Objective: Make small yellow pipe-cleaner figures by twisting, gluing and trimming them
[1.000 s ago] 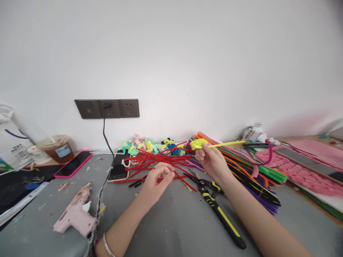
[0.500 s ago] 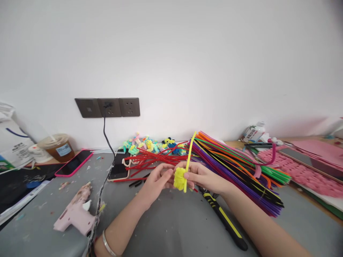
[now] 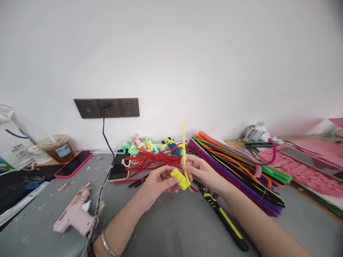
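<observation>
My left hand (image 3: 161, 181) is closed on a small coiled bundle of yellow pipe cleaner (image 3: 180, 179), its thumb against the near side. A single yellow pipe cleaner (image 3: 184, 146) stands up from the bundle's right side, its lower end bent at the bundle. My right hand (image 3: 200, 172) pinches this strand between thumb and fingers. Both hands are held above the grey table, in front of a pile of red pipe cleaners (image 3: 150, 159). Black-and-yellow pliers (image 3: 223, 219) lie just below my right wrist.
A large bundle of coloured pipe cleaners (image 3: 235, 171) lies to the right. On the left are a pink glue gun (image 3: 76, 214) with its cord (image 3: 100, 192), a pink-edged phone (image 3: 73, 164) and a drink cup (image 3: 59, 150). Small fuzzy pieces (image 3: 144, 144) lie by the wall.
The yellow bundle has tilted and moved slightly left with my left hand. My right hand has shifted up the strand, which now bends at its base and stands more upright.
</observation>
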`<state>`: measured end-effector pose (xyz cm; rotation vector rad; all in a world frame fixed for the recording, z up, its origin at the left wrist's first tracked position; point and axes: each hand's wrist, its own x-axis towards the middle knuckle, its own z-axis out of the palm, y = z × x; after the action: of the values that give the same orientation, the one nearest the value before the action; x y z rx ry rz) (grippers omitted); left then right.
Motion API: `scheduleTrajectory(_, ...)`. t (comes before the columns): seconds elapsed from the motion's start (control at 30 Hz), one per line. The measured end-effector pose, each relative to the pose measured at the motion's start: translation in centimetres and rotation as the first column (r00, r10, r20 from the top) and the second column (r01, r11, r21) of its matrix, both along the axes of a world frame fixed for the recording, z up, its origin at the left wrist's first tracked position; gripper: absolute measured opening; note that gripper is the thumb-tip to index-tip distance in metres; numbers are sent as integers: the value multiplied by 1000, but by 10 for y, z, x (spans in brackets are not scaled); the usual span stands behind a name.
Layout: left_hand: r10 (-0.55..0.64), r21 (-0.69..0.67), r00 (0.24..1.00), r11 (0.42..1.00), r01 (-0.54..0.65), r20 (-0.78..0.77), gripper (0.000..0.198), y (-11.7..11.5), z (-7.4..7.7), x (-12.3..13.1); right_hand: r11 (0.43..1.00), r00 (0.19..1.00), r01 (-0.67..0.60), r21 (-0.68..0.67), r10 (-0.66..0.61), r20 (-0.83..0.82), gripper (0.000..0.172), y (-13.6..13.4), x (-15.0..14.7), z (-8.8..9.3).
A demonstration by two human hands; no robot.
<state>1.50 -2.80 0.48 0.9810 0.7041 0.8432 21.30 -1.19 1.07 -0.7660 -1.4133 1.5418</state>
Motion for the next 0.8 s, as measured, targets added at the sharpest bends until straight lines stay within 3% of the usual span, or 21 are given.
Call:
scheduleTrajectory(0.1,82,-1,996,997,-82,27,43,1,3,0,972,959,231,-47,-236,-158,27,9,6,-2)
scheduleTrajectory(0.2,170,12,985,985,-171,34,45,2,3,-1,947,922,304,-101,-319,-219,29,14,12,-1)
scheduleTrajectory(0.33,201,16,979,979,-201,23,43,3,2,-2,972,955,210,-108,-228,-189,29,10,9,1)
scheduleTrajectory(0.5,185,26,983,982,-185,-3,47,3,0,-2,997,996,78,0,-78,-40,31,1,1,-3)
scheduleTrajectory(0.8,98,65,994,993,-95,-46,43,4,-3,-1,992,989,3,128,-22,147,30,-5,-2,5)
